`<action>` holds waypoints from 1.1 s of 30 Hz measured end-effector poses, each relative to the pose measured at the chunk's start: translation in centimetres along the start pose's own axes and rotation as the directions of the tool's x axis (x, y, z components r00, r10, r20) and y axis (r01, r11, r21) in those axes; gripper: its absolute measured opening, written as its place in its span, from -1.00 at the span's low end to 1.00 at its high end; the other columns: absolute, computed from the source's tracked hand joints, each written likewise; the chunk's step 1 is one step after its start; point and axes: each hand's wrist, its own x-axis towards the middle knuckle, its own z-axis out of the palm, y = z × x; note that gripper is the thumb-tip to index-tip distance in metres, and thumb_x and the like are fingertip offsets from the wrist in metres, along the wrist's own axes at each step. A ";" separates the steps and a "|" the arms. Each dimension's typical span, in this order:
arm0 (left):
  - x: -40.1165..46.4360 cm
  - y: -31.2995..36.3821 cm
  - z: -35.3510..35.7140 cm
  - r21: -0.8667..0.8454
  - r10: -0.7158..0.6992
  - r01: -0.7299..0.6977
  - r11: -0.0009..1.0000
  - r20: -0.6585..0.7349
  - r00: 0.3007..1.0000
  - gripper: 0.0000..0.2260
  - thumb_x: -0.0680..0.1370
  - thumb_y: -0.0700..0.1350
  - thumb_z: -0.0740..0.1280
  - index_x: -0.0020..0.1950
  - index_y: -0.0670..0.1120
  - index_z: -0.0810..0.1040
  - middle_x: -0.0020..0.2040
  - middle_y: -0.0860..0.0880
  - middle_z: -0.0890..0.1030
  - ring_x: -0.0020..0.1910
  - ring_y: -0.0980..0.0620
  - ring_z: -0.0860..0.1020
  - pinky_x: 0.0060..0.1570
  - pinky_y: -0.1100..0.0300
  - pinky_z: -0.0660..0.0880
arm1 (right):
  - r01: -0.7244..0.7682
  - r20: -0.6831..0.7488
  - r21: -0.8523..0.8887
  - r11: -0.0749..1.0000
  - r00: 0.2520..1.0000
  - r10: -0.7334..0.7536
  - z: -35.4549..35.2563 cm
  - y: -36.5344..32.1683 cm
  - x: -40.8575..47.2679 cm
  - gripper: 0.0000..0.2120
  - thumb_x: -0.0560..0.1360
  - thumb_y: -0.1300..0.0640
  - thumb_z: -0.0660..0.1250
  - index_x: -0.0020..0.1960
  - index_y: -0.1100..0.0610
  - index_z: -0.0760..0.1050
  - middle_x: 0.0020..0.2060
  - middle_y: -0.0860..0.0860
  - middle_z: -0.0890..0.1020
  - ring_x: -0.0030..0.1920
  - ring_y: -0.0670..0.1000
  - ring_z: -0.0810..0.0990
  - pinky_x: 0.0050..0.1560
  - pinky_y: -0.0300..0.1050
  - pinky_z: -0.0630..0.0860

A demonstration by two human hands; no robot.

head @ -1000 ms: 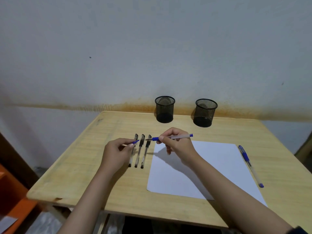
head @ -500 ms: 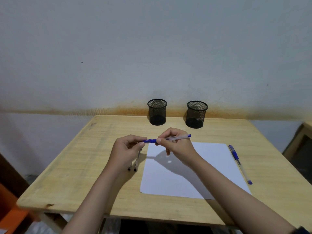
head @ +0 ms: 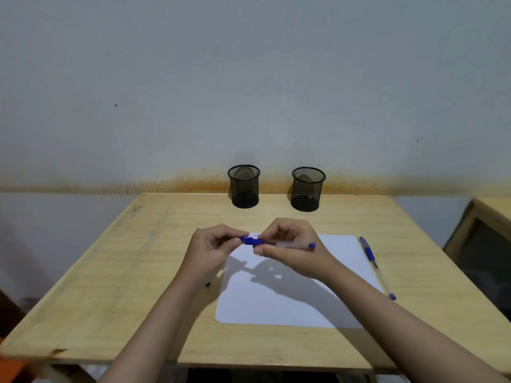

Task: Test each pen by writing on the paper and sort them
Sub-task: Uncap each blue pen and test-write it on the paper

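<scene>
I hold a blue pen (head: 287,245) level above the top left corner of the white paper (head: 298,299). My right hand (head: 290,247) grips its clear barrel. My left hand (head: 213,247) pinches the blue cap (head: 250,240) at the pen's left end; the cap sits on the tip. A second blue pen (head: 376,266) lies along the paper's right edge. The black pens lie under my left hand and are almost fully hidden; only a dark tip (head: 207,284) shows.
Two black mesh pen cups stand at the back of the wooden table (head: 110,286), one on the left (head: 244,186) and one on the right (head: 308,189), against the wall. Another wooden piece of furniture (head: 486,230) stands at the right.
My left hand brought the blue cap to the pen's tip and the two hands closed together. The view shifted, so the black pens are now covered by my left hand.
</scene>
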 end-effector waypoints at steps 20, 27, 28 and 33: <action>-1.8 -5.4 6.6 0.654 -0.170 -0.037 0.756 0.250 0.953 -0.55 0.55 0.13 0.19 0.41 0.03 0.32 0.50 0.06 0.21 0.49 0.04 0.11 0.44 0.02 0.16 | -0.458 -0.574 -0.265 0.848 0.782 0.243 -8.0 5.2 -4.8 -0.88 0.36 0.27 0.34 -0.24 0.12 0.63 -0.43 0.00 0.63 -0.45 -0.06 0.54 -0.44 -0.25 0.39; -1.8 -5.5 6.7 0.667 -0.137 -0.066 0.742 0.247 0.959 -0.55 0.55 0.12 0.19 0.42 0.02 0.32 0.50 0.07 0.22 0.48 0.06 0.12 0.42 0.02 0.20 | -0.587 -0.731 -0.237 0.774 0.633 0.256 -13.0 7.8 -7.1 -0.89 0.37 0.27 0.35 -0.29 0.15 0.63 -0.39 0.05 0.65 -0.38 0.05 0.57 -0.37 -0.15 0.44; -1.9 -5.4 6.8 0.669 -0.131 -0.071 0.740 0.246 0.960 -0.55 0.55 0.12 0.19 0.42 0.02 0.33 0.49 0.07 0.22 0.48 0.06 0.13 0.42 0.03 0.20 | -0.599 -0.736 -0.245 0.762 0.627 0.256 -13.3 8.1 -7.3 -0.89 0.37 0.26 0.35 -0.29 0.16 0.63 -0.39 0.04 0.65 -0.37 0.05 0.58 -0.36 -0.14 0.45; -1.7 -5.3 6.7 0.718 -0.138 -0.110 0.687 0.277 0.951 -0.55 0.57 0.13 0.15 0.43 0.01 0.29 0.50 0.04 0.21 0.47 0.02 0.16 0.40 0.03 0.21 | -0.631 -0.725 -0.263 0.729 0.628 0.282 -13.5 8.7 -7.3 -0.88 0.37 0.26 0.34 -0.31 0.17 0.62 -0.40 0.04 0.64 -0.38 0.06 0.57 -0.40 -0.17 0.42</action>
